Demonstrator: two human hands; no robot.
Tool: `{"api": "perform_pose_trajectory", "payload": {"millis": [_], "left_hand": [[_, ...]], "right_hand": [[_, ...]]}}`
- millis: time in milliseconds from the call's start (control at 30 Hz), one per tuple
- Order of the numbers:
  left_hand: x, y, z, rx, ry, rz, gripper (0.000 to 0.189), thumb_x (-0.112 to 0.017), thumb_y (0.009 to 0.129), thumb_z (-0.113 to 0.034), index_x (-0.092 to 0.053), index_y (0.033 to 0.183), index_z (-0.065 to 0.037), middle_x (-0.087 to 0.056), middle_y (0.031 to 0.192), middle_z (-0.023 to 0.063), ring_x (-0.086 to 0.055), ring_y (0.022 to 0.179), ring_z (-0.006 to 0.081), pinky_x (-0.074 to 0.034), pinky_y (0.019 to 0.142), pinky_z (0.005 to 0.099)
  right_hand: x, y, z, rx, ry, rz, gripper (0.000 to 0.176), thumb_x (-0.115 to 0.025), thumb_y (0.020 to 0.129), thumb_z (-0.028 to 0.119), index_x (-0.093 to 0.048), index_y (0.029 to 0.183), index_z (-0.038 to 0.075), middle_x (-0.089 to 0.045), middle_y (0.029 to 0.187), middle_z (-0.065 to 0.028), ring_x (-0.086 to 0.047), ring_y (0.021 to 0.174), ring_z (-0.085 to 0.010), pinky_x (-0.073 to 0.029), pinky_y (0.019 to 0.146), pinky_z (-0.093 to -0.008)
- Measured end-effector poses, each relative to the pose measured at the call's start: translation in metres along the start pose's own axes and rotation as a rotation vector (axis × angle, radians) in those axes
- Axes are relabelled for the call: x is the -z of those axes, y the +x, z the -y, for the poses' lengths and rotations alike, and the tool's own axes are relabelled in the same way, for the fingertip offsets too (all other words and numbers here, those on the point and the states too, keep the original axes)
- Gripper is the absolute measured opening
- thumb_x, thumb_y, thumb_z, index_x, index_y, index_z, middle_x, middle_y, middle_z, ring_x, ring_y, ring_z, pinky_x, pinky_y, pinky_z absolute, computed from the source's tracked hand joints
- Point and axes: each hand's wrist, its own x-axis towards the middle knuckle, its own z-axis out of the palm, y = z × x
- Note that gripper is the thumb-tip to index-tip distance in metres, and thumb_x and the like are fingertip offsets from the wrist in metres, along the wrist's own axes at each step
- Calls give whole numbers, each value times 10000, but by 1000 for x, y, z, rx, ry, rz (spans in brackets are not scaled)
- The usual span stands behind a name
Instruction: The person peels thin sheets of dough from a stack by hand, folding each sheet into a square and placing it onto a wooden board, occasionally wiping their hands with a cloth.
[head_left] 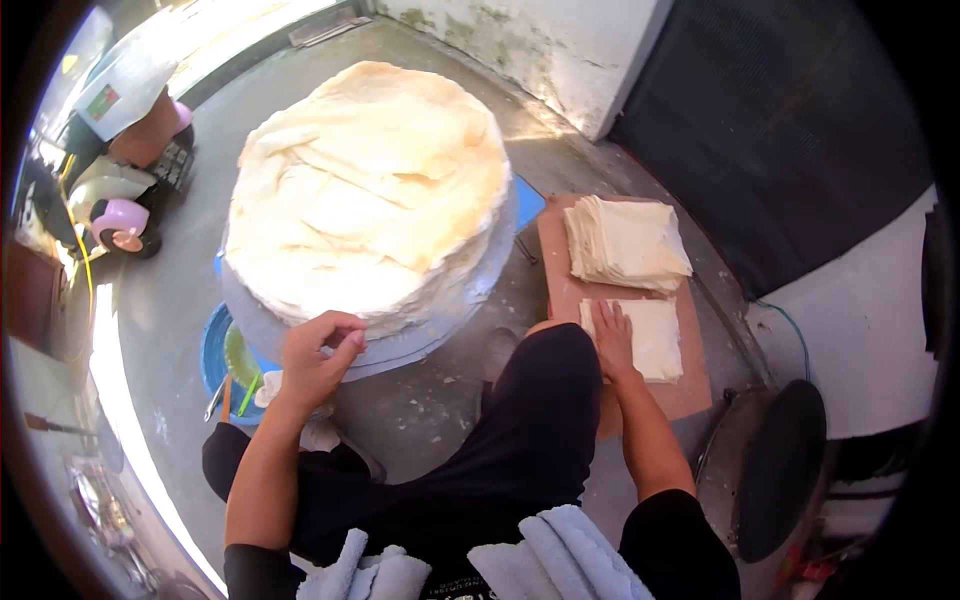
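Observation:
A tall stack of thin, round, cream-coloured dough-like sheets point(370, 190) rests on a round, pale base point(440, 345). My left hand point(322, 355) is at the near edge of this stack, fingers curled in and thumb close to them; whatever they may pinch is hidden. On a reddish-brown board point(690, 395) to the right lies a low rectangular piece of the same pale sheet point(655, 345). My right hand point(612, 335) lies flat on its left side, fingers stretched out. Just beyond it is a thicker pile of folded rectangular sheets point(628, 242).
A blue basin point(213, 350) with a green item and utensils stands at the lower left. Appliances and a pink-wheeled object point(122, 222) are at the far left. A dark round lid-like disc point(785, 470) stands at right, near the wall. Concrete floor point(440, 410) surrounds my knees.

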Motion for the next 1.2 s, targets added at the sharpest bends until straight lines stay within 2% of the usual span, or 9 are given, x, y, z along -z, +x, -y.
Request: {"api": "perform_pose_trajectory", "payload": {"millis": [233, 300, 333, 500, 733, 900, 1000, 1100, 1200], "left_hand": [[18, -1, -3, -80, 35, 11, 112, -671, 910, -40, -693, 1011, 3, -719, 823, 57, -690, 730, 118, -534, 672, 246], [29, 4, -10, -84, 103, 41, 124, -679, 905, -45, -695, 1020, -2, -721, 833, 62, -697, 739, 127, -538, 670, 253], [35, 8, -15, -116, 168, 80, 132, -686, 902, -65, -698, 1023, -14, -720, 835, 67, -701, 744, 142, -543, 668, 266], [54, 25, -11, -139, 310, 80, 150, -698, 893, -122, -701, 1023, -48, -716, 883, 89, -707, 796, 192, -556, 687, 319], [59, 24, 27, -237, 476, -143, 147, -700, 842, -106, -671, 979, -63, -668, 987, 111, -642, 982, 312, -529, 840, 403], [67, 24, 30, -270, 523, -99, 177, -721, 807, -97, -669, 969, -48, -662, 1009, 111, -630, 1003, 321, -524, 858, 420], [76, 16, 26, -268, 526, -89, 196, -735, 792, -96, -669, 968, -42, -658, 1014, 100, -630, 1010, 316, -524, 850, 417], [82, 7, 19, -250, 534, -40, 213, -738, 787, -98, -663, 978, -42, -654, 1019, 97, -632, 1003, 310, -524, 843, 413], [84, -4, 12, -244, 521, -5, 228, -739, 784, -100, -654, 987, -42, -649, 1025, 98, -631, 996, 302, -522, 842, 410]], "right_hand": [[20, 20, 1, 25, 102, -18, 587, -591, 960, 373, -488, 1431, 38, -460, 1500, -181, -378, 1406, -402, -268, 1154, -547], [56, 34, 21, -1, 327, -221, 448, -641, 936, 251, -583, 1312, 14, -577, 1367, -193, -496, 1307, -399, -370, 1103, -477], [73, 51, 43, 82, 290, -440, 292, -661, 910, 127, -651, 1173, 0, -672, 1165, -185, -643, 1076, -343, -497, 937, -391], [202, 124, 196, 358, 646, -378, 139, -657, 897, 70, -703, 1015, 15, -701, 932, -117, -656, 753, -219, -515, 692, -314], [181, 244, 323, 356, 217, -37, 148, -669, 867, 171, -699, 909, 32, -717, 920, -155, -693, 837, -311, -542, 755, -415], [161, 305, 339, 326, -213, -363, 312, -702, 822, 260, -680, 1027, 25, -705, 1064, -197, -682, 973, -342, -549, 826, -429], [174, 312, 342, 59, -137, 101, 448, -792, 769, 289, -662, 1102, 20, -687, 1133, -192, -660, 1026, -354, -528, 876, -440], [156, 342, 320, 151, -95, -44, 398, -831, 705, 206, -683, 1030, 31, -712, 989, -166, -678, 875, -328, -539, 742, -429], [165, 372, 315, 143, 259, 135, 244, -794, 647, 34, -686, 865, 32, -662, 770, -90, -589, 623, -208, -462, 545, -385]]}}
